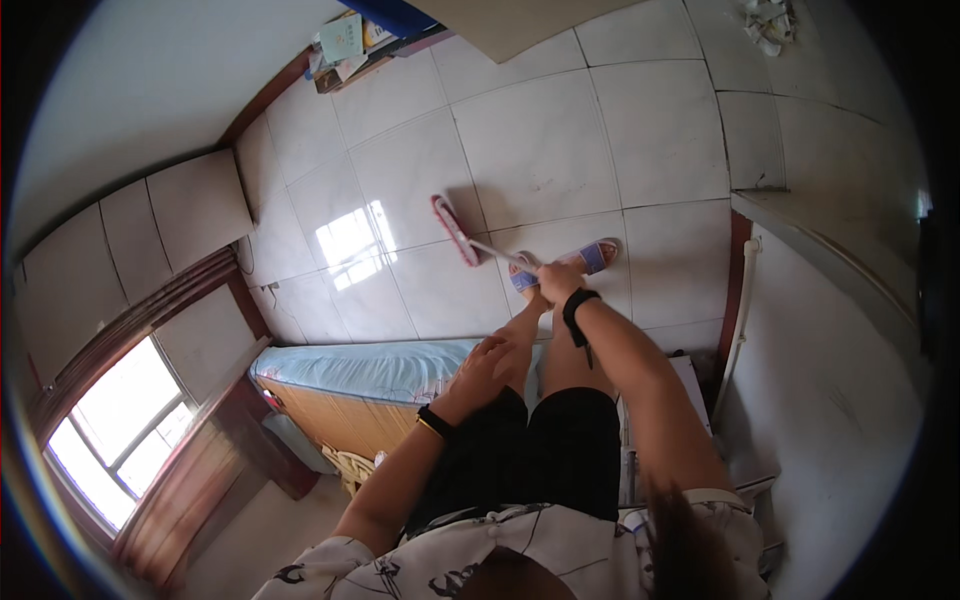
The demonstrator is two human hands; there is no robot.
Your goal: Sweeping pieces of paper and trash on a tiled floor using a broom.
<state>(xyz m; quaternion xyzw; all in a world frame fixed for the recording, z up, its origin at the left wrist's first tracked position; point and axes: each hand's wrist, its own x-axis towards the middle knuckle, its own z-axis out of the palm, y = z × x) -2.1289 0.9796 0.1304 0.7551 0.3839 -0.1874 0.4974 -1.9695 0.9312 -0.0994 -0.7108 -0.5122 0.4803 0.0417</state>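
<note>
My right hand (pixel 561 283) is wrapped around the white handle (pixel 501 253) of a floor brush, just above my slippers. The brush head (pixel 456 231), pale with red bristles along its edge, lies on the white floor tiles ahead and to the left of my feet. My left hand (pixel 487 367) holds nothing; its fingers are spread over my left knee, and whether they touch it I cannot tell. Blue slippers (pixel 592 258) are on both feet, standing on the tiles. The upper end of the handle is hidden behind my right hand and arm.
A bed or bench edge with light-blue cloth (pixel 352 371) runs close on my left. Papers and boxes (pixel 345 45) sit by the far wall. A beige panel (pixel 517 22) juts in at the top. White scraps (pixel 769 22) lie far right, beyond a white pipe (pixel 742 300).
</note>
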